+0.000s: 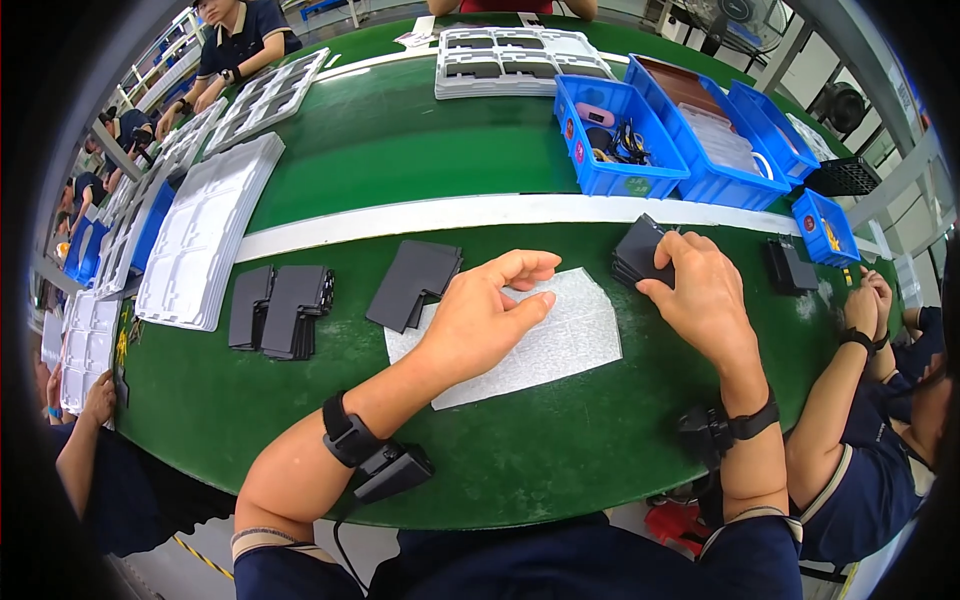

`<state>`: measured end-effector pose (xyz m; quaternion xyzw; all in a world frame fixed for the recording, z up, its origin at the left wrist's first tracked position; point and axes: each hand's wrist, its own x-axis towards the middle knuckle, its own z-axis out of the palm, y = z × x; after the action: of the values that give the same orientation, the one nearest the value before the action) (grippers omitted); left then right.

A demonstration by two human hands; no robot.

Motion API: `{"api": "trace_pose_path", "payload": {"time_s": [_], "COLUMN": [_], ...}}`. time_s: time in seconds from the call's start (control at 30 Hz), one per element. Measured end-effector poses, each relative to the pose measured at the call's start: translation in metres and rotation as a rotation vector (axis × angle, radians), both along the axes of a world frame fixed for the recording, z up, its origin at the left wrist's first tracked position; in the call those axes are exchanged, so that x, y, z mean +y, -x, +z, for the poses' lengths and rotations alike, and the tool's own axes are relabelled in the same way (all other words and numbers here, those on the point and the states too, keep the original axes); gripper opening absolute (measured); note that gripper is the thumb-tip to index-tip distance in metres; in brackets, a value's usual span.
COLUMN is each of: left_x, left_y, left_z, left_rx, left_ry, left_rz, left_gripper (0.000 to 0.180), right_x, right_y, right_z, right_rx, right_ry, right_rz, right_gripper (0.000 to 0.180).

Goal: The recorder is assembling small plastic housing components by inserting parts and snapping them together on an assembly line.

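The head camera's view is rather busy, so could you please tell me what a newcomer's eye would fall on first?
Probably the left hand, open above the white sheet near the centre, and the right hand, touching a stack of dark flat pieces right of the sheet. Then, perhaps, the bright blue bins at upper right, vivid against the green table.

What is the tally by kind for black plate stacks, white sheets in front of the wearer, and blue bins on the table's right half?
Black plate stacks: 4, one touched by the right hand
White sheet: 1
Blue bins: 4
Total: 9
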<state>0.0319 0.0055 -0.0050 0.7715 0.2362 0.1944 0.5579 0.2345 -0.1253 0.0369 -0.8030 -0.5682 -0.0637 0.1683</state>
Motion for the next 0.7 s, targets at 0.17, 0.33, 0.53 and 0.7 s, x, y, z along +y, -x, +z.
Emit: {"api": "trace_pose_path", "payload": {"time_s": [0.17, 0.33, 0.53, 0.7], "left_x": [-0.0005, 0.0002, 0.0011, 0.0008], "left_y": [-0.0004, -0.0004, -0.001, -0.0009], "left_z": [0.0003, 0.0004, -0.0013, -0.0012], "left_rx": [-0.006, -0.005, -0.011, -0.02], "left_ry": [0.069, 0.097, 0.105, 0.118], "left_rz": [0.019, 0.026, 0.021, 0.019], "left_gripper": [0.037, 0.036, 0.035, 0.033], "right_x": [-0.0006, -0.0012, -0.0004, -0.0014], "right_y": [0.0058, 0.0036, 0.0054, 0.0066], "right_z": [0.0005, -0.0026, -0.001, 0.0008], "right_rx": [-0.112, -0.107, -0.064, -0.102], "right_ry": [0.002, -0.01, -0.034, -0.01], "right_rz": [0.009, 0.018, -0.001, -0.012], "right_gripper": [0.028, 0.027, 0.028, 0.028]}}
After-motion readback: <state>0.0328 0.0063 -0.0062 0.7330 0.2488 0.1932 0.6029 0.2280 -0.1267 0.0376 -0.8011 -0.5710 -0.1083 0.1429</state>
